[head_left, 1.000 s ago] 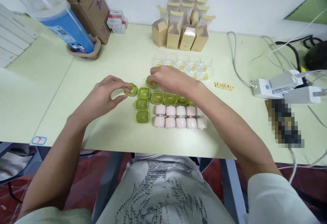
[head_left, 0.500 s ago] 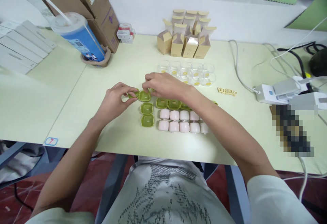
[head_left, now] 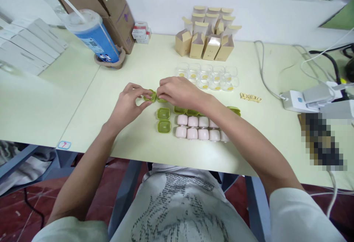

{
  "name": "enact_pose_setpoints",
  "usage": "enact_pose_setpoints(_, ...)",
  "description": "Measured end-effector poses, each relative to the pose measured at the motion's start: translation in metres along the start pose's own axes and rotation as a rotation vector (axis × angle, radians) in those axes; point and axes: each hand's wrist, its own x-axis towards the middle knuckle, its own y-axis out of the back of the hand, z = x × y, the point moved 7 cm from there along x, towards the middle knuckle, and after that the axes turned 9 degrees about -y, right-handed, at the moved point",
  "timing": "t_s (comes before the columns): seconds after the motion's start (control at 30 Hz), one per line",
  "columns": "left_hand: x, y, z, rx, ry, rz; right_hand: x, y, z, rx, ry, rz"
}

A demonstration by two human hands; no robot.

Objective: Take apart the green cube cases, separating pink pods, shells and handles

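Observation:
My left hand (head_left: pixel 131 102) pinches a small green square cup (head_left: pixel 150 95) between thumb and fingers, at the far end of a short column of cups. My right hand (head_left: pixel 177 91) has its fingers bunched on the neighbouring green cup, hiding part of it. Closer to me, two more open green cups (head_left: pixel 163 114) stand in line. Under my right forearm runs a row of green cups (head_left: pixel 179 110), partly covered. In front of that row lie two rows of pale pink rounded pieces (head_left: pixel 192 133). Behind my right hand stand clear plastic cups (head_left: pixel 206 75) with yellow marks.
Open small cardboard boxes (head_left: pixel 197 48) stand by the wall. A blue drink cup (head_left: pixel 95 41) in a holder and a large carton (head_left: pixel 120 21) are at the left, beside white boxes (head_left: pixel 30 48). At right lie a gold hair clip (head_left: pixel 250 97), a power strip (head_left: pixel 297 101) and cables.
The camera view has shifted, so the table appears slightly farther right and up. My left hand has moved its green cup slightly away from me; my right hand stays at the neighbouring cup.

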Motion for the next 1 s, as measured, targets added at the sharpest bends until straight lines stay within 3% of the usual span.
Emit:
enact_pose_setpoints(0.13,-0.021,0.016,0.040,0.006,-0.054,0.081,-0.028,-0.002,-0.017,-0.092,0.093,-0.064)
enact_pose_setpoints(0.27,-0.060,0.000,0.080,-0.036,0.054,0.096,-0.033,-0.010,-0.027,-0.173,0.132,-0.140)
enact_pose_setpoints(0.37,-0.084,-0.017,0.087,0.008,0.177,0.153,-0.027,-0.019,-0.032,-0.187,0.121,-0.195)
enact_pose_setpoints(0.47,-0.094,-0.023,0.076,-0.047,0.221,0.144,-0.025,-0.024,-0.039,-0.182,0.146,-0.190)
enact_pose_setpoints(0.57,-0.092,-0.009,0.056,-0.056,0.197,0.136,-0.030,-0.014,-0.037,-0.135,0.147,-0.101)
enact_pose_setpoints(0.63,-0.086,0.006,0.037,-0.050,0.171,0.144,-0.038,0.005,-0.019,-0.075,0.074,0.013)
enact_pose_setpoints(0.77,-0.061,0.030,-0.013,0.049,0.216,0.153,-0.060,0.037,0.040,-0.079,-0.143,0.187)
enact_pose_setpoints(0.9,-0.025,0.034,-0.053,0.086,0.250,0.107,-0.067,0.025,0.076,-0.237,-0.228,0.077)
enact_pose_setpoints(1.0,-0.011,0.031,-0.055,0.093,0.208,0.098,-0.062,0.004,0.079,-0.353,-0.223,-0.055)
